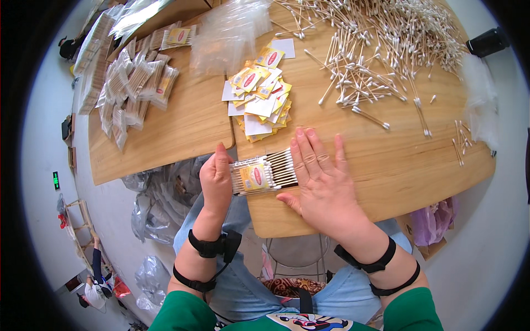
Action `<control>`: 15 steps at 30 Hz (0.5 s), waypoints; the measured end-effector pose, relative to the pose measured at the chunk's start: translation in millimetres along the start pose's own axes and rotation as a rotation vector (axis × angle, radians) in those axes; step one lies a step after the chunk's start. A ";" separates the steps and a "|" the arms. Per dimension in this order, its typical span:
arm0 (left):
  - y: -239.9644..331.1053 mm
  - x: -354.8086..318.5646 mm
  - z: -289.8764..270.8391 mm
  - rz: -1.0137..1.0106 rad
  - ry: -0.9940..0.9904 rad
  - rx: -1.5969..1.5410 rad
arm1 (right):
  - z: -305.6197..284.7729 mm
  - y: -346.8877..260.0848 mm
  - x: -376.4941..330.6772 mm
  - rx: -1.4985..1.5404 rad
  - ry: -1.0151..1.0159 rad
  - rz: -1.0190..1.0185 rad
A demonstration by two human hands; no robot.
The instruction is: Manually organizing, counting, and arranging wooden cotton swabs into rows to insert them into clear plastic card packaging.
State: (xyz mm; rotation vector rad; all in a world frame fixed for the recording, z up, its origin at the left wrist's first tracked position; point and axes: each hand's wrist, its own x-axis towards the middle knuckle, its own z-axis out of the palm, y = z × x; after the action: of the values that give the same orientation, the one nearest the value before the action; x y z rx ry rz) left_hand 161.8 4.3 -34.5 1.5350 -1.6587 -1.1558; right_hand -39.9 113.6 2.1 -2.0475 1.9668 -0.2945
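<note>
Evidently, the left hand pinches a clear packet; the spread right hand touches cotton swabs; uneven pushing could splay them.

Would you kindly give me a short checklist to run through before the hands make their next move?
1. Left hand on clear bag: ok, gripping its left end.
2. Right hand at row of swabs: ok, palm down at its right end.
3. Label card facing up: ok, printed side showing.
4. Right swab ends level: cannot tell, fingers cover them.
5. Spare cards nearby: ok, piled beyond the bag.
</note>
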 end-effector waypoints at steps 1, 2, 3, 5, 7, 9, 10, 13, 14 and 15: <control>-0.4 0.0 0.8 0.015 0.009 -0.011 | 1.7 -2.0 0.5 -0.001 0.000 0.002; 0.3 -0.2 1.2 0.016 0.007 -0.011 | 3.4 -4.4 1.2 -0.007 -0.002 -0.004; 1.4 -0.4 1.4 0.012 0.005 -0.027 | 4.8 -6.9 1.9 -0.013 -0.004 -0.011; 1.2 -0.6 2.2 0.009 0.002 -0.042 | 7.6 -12.5 3.5 -0.004 -0.007 -0.002; -0.2 -0.4 2.7 0.020 0.012 -0.023 | 10.3 -17.5 5.7 0.006 -0.009 0.006; -2.3 -0.2 1.9 0.048 0.011 -0.013 | 12.6 -21.2 7.8 0.001 -0.014 -0.034; -2.6 0.5 1.0 0.075 0.012 -0.004 | 12.6 -22.7 8.5 0.002 -0.013 -0.034; 0.0 0.1 -1.9 0.084 0.004 0.010 | 12.1 -24.5 9.6 0.022 -0.010 -0.039; 1.2 0.7 -4.5 0.085 0.006 0.011 | 10.8 -21.7 8.7 0.016 -0.009 -0.049; 2.5 1.7 -8.1 -0.049 -0.045 -0.123 | 9.9 -18.6 7.7 0.009 -0.009 -0.060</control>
State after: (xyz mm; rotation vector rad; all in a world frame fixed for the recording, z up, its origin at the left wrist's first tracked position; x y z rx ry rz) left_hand 167.4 0.8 -28.9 1.4893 -1.5562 -1.3020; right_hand -18.7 107.0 -1.2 -2.1017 1.8978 -0.3060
